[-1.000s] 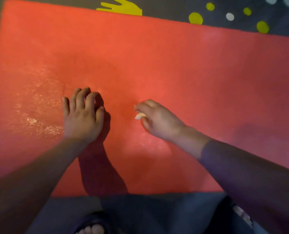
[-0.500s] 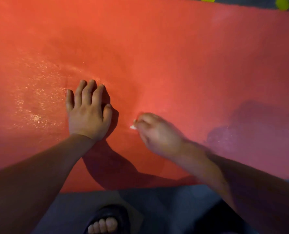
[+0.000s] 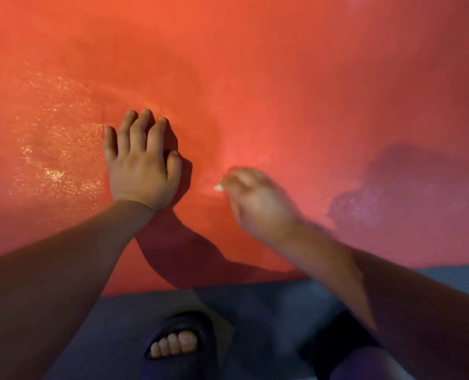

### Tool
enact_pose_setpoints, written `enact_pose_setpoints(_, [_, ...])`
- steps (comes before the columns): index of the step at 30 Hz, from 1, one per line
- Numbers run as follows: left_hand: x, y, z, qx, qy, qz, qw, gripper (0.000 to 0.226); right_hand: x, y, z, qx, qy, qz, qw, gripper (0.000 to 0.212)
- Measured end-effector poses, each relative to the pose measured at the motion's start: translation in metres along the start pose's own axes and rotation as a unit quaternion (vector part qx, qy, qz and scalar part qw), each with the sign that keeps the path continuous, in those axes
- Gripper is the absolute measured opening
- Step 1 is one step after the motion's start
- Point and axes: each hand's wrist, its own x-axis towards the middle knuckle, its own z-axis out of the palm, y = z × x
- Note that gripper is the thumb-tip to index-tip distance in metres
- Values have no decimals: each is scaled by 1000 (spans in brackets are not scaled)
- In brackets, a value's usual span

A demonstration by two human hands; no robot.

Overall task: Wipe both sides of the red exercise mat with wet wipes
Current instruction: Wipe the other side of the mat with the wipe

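Observation:
The red exercise mat [image 3: 296,86] fills most of the view, lying flat on the floor. My left hand [image 3: 141,163] presses flat on it, fingers spread forward. To its right, my right hand [image 3: 255,201] is blurred with motion and grips a small white wet wipe [image 3: 218,187] against the mat; only a corner of the wipe pokes out past the fingers. A wet, glistening patch [image 3: 52,149] shows on the mat left of my left hand.
The mat's near edge meets a dark grey floor [image 3: 255,305] at the bottom. My foot in a dark slipper [image 3: 178,338] stands just below that edge. A darker shadowed patch [image 3: 409,193] lies on the mat at right.
My right hand with the wipe has slid toward me, down the mat. The view has tilted down and closer, so the far edge of the mat has left the frame. My left hand stays planted.

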Motion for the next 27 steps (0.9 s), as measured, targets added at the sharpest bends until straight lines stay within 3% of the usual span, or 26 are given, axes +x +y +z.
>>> enact_pose_setpoints(3, [1,1,-1,-2,1,1,1000,60,-26,-16,-1,6,-112,-100,989,27])
enact_pose_setpoints(5, [1,1,-1,-4,1,0,1000,60,-11,3,-12,17,-86,-93,992,25])
enact_pose_setpoints(8, [1,0,-2,-10,-1,0,1000,60,22,62,-35,-28,82,76,993,30])
enact_pose_setpoints(10, [0,0,-2,-13,-3,1,1000,59,27,81,-40,-52,137,190,971,27])
enact_pose_setpoints(11, [0,1,-2,-13,-4,0,1000,59,24,74,-32,-58,140,207,967,27])
enact_pose_setpoints(14, [0,0,-2,-13,-4,1,1000,59,-4,19,-3,-33,92,137,986,26])
enact_pose_setpoints(16, [0,-1,-2,-12,0,3,1000,59,-30,-16,8,8,13,50,999,27])
enact_pose_setpoints(18, [-1,-1,-2,-14,3,3,1000,59,-41,-23,5,14,-74,-43,996,29])
enact_pose_setpoints(20, [-1,0,-3,-19,5,4,1000,58,-25,1,-8,-9,-78,-75,994,29])
enact_pose_setpoints(22, [-1,-1,-3,-22,4,5,1000,58,0,41,-24,-26,19,20,999,28])
enact_pose_setpoints(24, [-2,-2,-3,-21,2,5,1000,57,14,78,-40,-55,114,167,978,29])
enact_pose_setpoints(25, [-2,-2,-3,-22,0,5,1000,58,14,83,-39,-58,134,211,966,27])
enact_pose_setpoints(27, [-1,-1,-3,-26,-2,5,1000,58,-1,61,-24,-59,132,222,964,25])
